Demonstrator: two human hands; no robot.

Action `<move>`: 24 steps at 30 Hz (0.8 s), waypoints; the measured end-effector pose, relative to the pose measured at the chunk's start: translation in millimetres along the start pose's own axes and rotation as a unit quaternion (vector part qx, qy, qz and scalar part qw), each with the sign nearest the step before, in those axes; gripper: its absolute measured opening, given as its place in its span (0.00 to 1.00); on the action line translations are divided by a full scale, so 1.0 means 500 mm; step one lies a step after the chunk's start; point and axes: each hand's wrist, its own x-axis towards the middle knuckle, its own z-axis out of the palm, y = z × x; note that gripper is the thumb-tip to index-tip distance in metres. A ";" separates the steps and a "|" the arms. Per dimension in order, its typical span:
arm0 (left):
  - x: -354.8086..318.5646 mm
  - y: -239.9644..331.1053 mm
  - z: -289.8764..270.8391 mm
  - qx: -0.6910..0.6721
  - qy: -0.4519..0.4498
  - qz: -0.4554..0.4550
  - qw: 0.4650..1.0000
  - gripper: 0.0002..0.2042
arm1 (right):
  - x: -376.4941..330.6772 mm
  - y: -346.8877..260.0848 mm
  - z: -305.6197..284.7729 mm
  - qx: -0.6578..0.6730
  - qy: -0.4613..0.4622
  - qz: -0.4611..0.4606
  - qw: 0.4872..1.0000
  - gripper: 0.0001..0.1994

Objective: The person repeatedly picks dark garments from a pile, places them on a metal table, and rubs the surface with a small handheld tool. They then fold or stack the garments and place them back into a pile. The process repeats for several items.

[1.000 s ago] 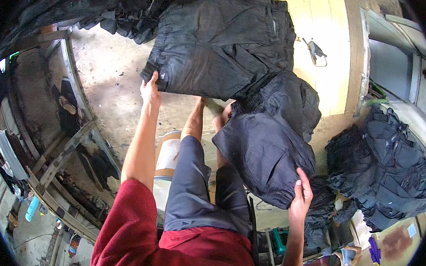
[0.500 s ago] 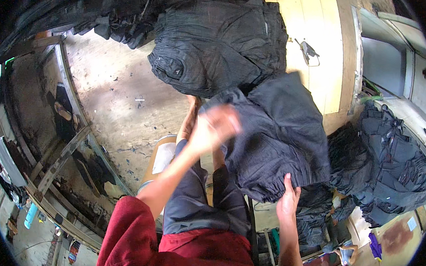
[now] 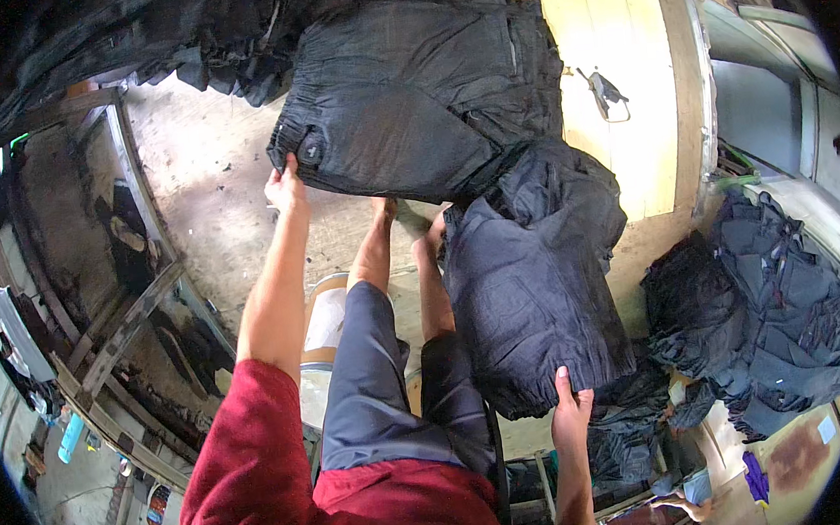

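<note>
Black elastic-waist pants (image 3: 397, 96) lie folded on a stack in front of me. My left hand (image 3: 286, 186) pinches the near left corner of their gathered waistband, beside a small round detail. A second dark pair of pants (image 3: 531, 293) is spread from the stack's near right side down across my right side. Its gathered edge is gripped by my right hand (image 3: 572, 408), thumb on top and fingers hidden beneath the cloth. The far end of this pair is bunched and touches the stack.
More black cloth (image 3: 147, 47) is heaped at the far left. A large pile of dark garments (image 3: 769, 314) stands at the right. A small dark object with a loop (image 3: 606, 95) lies on pale boards (image 3: 617, 10). Wooden framing (image 3: 129, 325) runs along the left. A person (image 3: 693, 493) shows at lower right.
My left hand has moved left and away from me, from over the nearer pants to the stack's waistband corner, which has stretched left. The nearer pants are now bunched at their far end.
</note>
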 end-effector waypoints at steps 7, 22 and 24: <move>0.085 0.033 -0.021 -0.044 0.061 -0.086 0.993 0.23 | 0.000 -0.025 0.006 0.006 -0.015 0.060 0.998 0.17; -0.623 0.295 -0.038 0.198 -0.547 0.458 0.673 0.26 | 0.032 -0.072 0.101 0.135 -0.054 0.054 0.988 0.15; -0.734 0.323 -0.073 0.244 -0.683 0.438 0.530 0.17 | 0.031 -0.073 0.121 0.096 -0.084 0.044 0.991 0.20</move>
